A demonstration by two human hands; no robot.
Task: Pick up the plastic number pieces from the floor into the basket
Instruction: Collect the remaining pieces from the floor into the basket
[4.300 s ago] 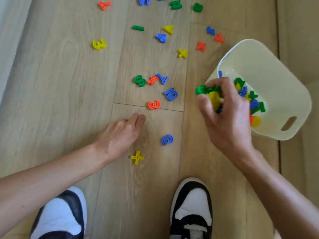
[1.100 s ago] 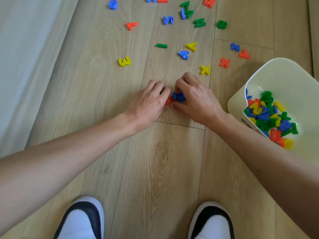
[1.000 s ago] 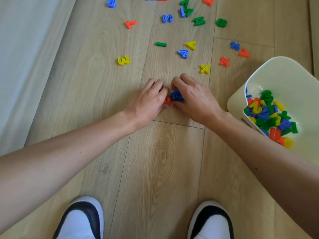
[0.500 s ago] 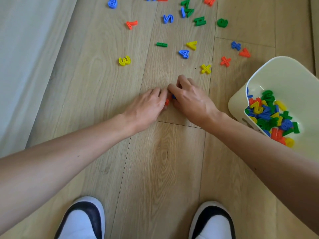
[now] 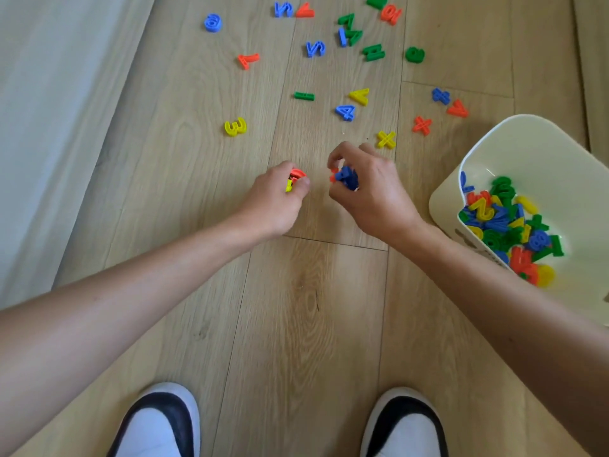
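Note:
My left hand (image 5: pixel 275 201) is curled round an orange and a yellow number piece (image 5: pixel 294 180) just above the wooden floor. My right hand (image 5: pixel 369 189) grips blue and orange pieces (image 5: pixel 344 175) a short way to its right. The cream basket (image 5: pixel 527 153) stands tilted at the right edge, with several coloured pieces (image 5: pixel 504 225) piled in it. Loose pieces still lie on the floor beyond my hands: a yellow 3 (image 5: pixel 235 127), a blue 4 (image 5: pixel 345 112), a yellow cross (image 5: pixel 386 139), an orange cross (image 5: pixel 422 125) and several more further off.
A pale wall or panel (image 5: pixel 49 110) runs along the left side. My two black and white shoes (image 5: pixel 158 423) (image 5: pixel 405 423) stand at the bottom edge. Bare wooden floor (image 5: pixel 296 308) lies between my shoes and my hands.
Both hands have lifted off the floor and drawn apart, each now holding pieces. The cluster they were gathering on the floor is gone from there.

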